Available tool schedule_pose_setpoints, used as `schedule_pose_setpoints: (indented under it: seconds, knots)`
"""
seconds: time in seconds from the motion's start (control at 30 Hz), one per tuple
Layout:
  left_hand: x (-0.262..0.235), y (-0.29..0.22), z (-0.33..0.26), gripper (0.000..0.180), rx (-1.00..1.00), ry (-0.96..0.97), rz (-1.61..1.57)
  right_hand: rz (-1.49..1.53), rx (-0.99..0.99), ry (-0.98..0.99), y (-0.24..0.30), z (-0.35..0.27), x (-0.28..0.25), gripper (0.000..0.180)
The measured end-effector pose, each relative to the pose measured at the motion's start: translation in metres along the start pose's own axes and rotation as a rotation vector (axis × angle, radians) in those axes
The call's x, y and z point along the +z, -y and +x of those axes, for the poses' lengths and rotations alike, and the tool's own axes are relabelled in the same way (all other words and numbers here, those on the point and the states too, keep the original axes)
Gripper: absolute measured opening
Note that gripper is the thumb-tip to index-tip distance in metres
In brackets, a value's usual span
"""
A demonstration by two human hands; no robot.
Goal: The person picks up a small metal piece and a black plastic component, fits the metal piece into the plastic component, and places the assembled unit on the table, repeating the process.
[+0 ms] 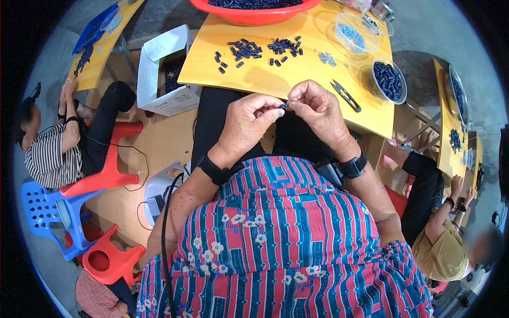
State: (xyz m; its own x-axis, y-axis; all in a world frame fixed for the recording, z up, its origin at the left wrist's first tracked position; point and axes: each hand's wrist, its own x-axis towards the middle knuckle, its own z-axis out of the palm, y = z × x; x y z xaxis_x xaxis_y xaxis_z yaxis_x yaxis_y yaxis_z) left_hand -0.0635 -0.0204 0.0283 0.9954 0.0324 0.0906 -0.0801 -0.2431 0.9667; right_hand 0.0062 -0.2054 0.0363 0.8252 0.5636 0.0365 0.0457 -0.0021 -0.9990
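I pinch a small dark-blue plastic cylinder piece (284, 106) between the fingertips of my left hand (248, 123) and my right hand (317, 108), held above my lap at the yellow wooden table (297, 79). I judge it light, stiff and easily dropped, best held by its ends. More pieces (244, 51) lie scattered beyond, and black snips (345, 95).

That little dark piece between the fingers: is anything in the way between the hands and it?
Nothing visible. The left hand and right hand meet above the lap, both pinching the small dark piece directly at the fingertips. The snips and the loose dark pieces lie apart on the yellow table.
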Motion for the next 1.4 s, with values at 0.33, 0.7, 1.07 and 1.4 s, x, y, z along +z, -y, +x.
schedule_pose_setpoints:
  seconds: [0.33,0.7,1.07,1.4]
  knots:
    - [0.000,-0.005,0.001,0.011,0.048,-0.010,0.084,-0.120,-0.030,-0.013,0.000,0.001,0.001,0.010]
    - [0.000,-0.004,0.002,0.011,0.126,-0.015,0.204,-0.389,-0.034,0.025,0.017,0.001,0.008,0.019]
    - [0.005,0.005,0.009,0.012,0.122,-0.103,0.186,-0.162,0.078,-0.068,-0.005,0.006,0.006,0.016]
    - [0.009,0.016,0.034,0.008,-0.049,-0.071,-0.064,-0.178,0.057,-0.150,-0.005,0.019,-0.001,0.018]
